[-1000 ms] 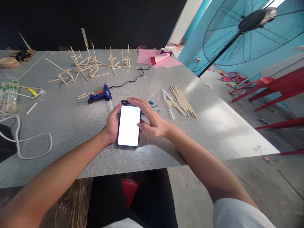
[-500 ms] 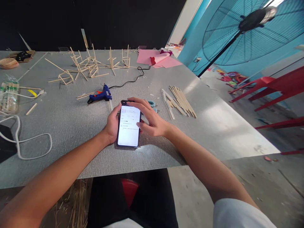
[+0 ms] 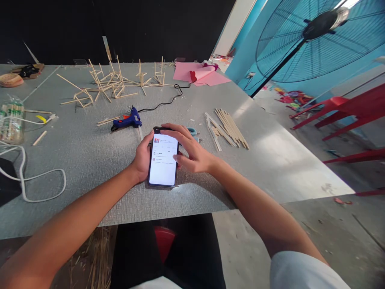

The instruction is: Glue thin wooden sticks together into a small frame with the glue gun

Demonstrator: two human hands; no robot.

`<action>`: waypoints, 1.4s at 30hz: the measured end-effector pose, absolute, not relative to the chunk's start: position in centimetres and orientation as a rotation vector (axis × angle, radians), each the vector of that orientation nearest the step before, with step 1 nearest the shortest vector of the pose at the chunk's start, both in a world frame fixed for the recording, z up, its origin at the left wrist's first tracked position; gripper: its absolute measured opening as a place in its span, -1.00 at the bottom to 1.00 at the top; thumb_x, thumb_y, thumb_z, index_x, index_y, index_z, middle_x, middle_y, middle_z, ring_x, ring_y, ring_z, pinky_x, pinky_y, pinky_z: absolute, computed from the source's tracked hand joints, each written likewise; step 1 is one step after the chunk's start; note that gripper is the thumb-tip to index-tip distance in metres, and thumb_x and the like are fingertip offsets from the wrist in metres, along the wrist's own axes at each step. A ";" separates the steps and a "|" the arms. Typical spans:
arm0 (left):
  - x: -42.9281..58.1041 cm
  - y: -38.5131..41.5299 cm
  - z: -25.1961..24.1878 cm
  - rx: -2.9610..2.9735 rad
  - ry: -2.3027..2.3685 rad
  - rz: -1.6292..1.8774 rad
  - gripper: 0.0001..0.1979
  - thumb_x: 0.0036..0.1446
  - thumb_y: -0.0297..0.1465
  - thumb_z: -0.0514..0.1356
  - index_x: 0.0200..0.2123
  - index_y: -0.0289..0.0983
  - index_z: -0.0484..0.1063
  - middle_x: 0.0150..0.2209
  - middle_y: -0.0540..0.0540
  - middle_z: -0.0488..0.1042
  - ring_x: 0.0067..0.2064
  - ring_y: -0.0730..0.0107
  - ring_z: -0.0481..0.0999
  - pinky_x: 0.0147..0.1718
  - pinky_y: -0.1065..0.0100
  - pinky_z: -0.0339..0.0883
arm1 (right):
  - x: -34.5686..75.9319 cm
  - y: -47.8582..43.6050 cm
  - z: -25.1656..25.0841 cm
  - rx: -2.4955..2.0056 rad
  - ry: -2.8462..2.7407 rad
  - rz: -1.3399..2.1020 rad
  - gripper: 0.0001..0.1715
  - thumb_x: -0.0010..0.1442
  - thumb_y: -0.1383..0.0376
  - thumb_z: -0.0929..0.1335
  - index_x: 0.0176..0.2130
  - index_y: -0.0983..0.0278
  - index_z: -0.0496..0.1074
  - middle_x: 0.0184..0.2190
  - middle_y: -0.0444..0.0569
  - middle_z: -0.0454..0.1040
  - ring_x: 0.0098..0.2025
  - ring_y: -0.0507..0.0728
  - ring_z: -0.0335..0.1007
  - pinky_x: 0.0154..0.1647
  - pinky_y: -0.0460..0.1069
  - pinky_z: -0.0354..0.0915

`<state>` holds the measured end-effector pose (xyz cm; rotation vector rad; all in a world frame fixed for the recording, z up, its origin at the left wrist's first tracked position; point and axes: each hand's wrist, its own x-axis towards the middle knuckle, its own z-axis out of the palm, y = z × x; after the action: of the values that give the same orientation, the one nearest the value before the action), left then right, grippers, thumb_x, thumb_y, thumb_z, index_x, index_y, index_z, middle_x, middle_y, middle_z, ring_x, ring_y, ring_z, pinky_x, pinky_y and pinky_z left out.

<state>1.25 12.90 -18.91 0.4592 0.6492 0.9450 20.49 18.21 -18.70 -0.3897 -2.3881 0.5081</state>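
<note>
A smartphone [image 3: 162, 172] with a lit, mostly white screen stands slightly tilted over the grey table. My left hand [image 3: 141, 159] grips its left side, thumb along the edge, with the other fingers hidden behind. My right hand [image 3: 196, 154] is closed around the upper right side, fingers over the top corner and thumb at the screen's right edge. Behind the phone lies a blue glue gun [image 3: 128, 121], its black cord running back. The light-blue handles of what look like scissors [image 3: 191, 131] show partly beyond my right hand.
Several wooden sticks [image 3: 231, 127] lie at the right beside clear glue sticks [image 3: 213, 131]. Frames of glued sticks [image 3: 112, 84] stand at the back near pink paper [image 3: 186, 72]. A white cable [image 3: 64, 182] and a bagged bundle [image 3: 12, 120] lie left. A large fan [image 3: 320, 26] stands right.
Small pictures and icons now show on the phone's screen where paler ones were. My hands and the phone have stayed in place.
</note>
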 end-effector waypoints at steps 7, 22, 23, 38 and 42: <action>1.2 13.1 -19.0 0.471 0.633 0.941 -0.28 0.33 0.14 -0.04 0.06 -0.35 0.57 -0.19 -0.31 0.66 -0.12 -0.08 0.68 -0.15 0.02 0.57 | 20.5 18.2 -18.7 -0.386 -2.388 0.505 -0.14 0.18 0.23 0.29 0.43 0.17 0.16 0.46 0.16 0.12 0.45 0.42 0.10 0.43 0.42 0.10; 1.1 13.2 -19.4 0.478 0.593 0.944 -0.31 0.32 0.12 0.00 0.03 -0.33 0.58 -0.19 -0.30 0.66 -0.12 -0.08 0.69 -0.15 0.03 0.58 | 20.4 18.3 -18.7 -0.382 -2.384 0.497 -0.12 0.14 0.26 0.30 0.42 0.18 0.17 0.45 0.18 0.13 0.43 0.42 0.12 0.41 0.43 0.12; 1.1 13.2 -19.4 0.474 0.599 0.946 -0.31 0.32 0.12 0.00 0.03 -0.33 0.58 -0.19 -0.30 0.66 -0.12 -0.08 0.69 -0.16 0.02 0.58 | 20.4 18.3 -18.7 -0.381 -2.384 0.498 -0.12 0.14 0.25 0.30 0.42 0.19 0.17 0.45 0.19 0.13 0.43 0.42 0.12 0.41 0.43 0.12; 1.2 13.2 -19.6 0.493 0.589 0.953 -0.32 0.31 0.13 0.02 -0.01 -0.33 0.59 -0.21 -0.30 0.66 -0.12 -0.09 0.69 -0.16 0.02 0.58 | 20.4 18.3 -18.7 -0.375 -2.391 0.481 -0.14 0.17 0.23 0.30 0.41 0.18 0.16 0.45 0.18 0.13 0.42 0.43 0.11 0.40 0.44 0.12; 1.2 13.2 -19.6 0.492 0.600 0.956 -0.32 0.31 0.13 0.00 -0.02 -0.34 0.59 -0.20 -0.31 0.66 -0.12 -0.09 0.69 -0.15 0.01 0.59 | 20.4 18.3 -18.8 -0.381 -2.395 0.485 -0.14 0.16 0.23 0.30 0.42 0.18 0.16 0.45 0.19 0.11 0.42 0.43 0.11 0.40 0.44 0.13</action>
<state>1.20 13.21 -19.58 0.4915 0.5995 0.9561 20.44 18.31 -18.77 -0.3807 -2.3952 0.4851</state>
